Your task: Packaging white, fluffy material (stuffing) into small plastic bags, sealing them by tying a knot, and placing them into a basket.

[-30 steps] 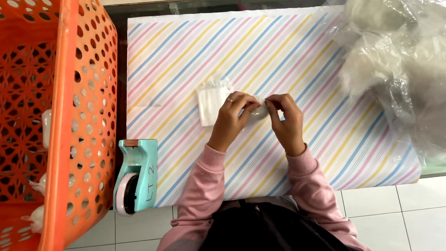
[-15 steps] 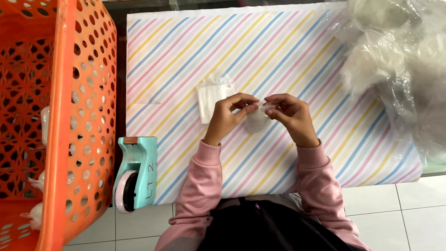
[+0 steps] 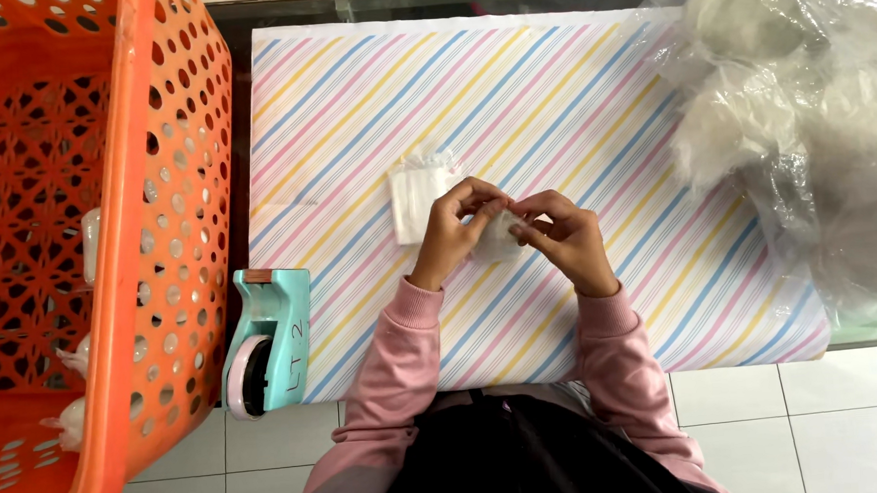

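- Both hands have shifted a little toward the table's near edge since the earlier frames, and the gap between them has closed; the fingertips now meet over the workpiece.
- Grip state: left hand (image 3: pixel 450 238) and right hand (image 3: pixel 566 239) each pinch one edge of a small white pouch (image 3: pixel 498 239), thumbs opposed to fingers, both closed on it.
- Workpiece location: the pouch is held just above the striped paper (image 3: pixel 590 102), near the middle of the sheet, just beside a stack of flat white packets (image 3: pixel 419 200) at the left hand.
- Risk, slip: the pouch looks thin and smooth. A pinch at the very edge could let it slide out and drop onto the sheet.
- Risk, tear: opposing pulls from the two hands could split the film or spill whatever it holds; the contents cannot be made out.
- Risk, disturbance: the left knuckles sit close to the packet stack and could knock it askew.
- Surroundings: teal tape dispenser (image 3: pixel 265 341) at the table's left edge, orange basket (image 3: pixel 162 239) beside it, and large clear plastic bag (image 3: pixel 798 122) at right all lie apart from the hands.
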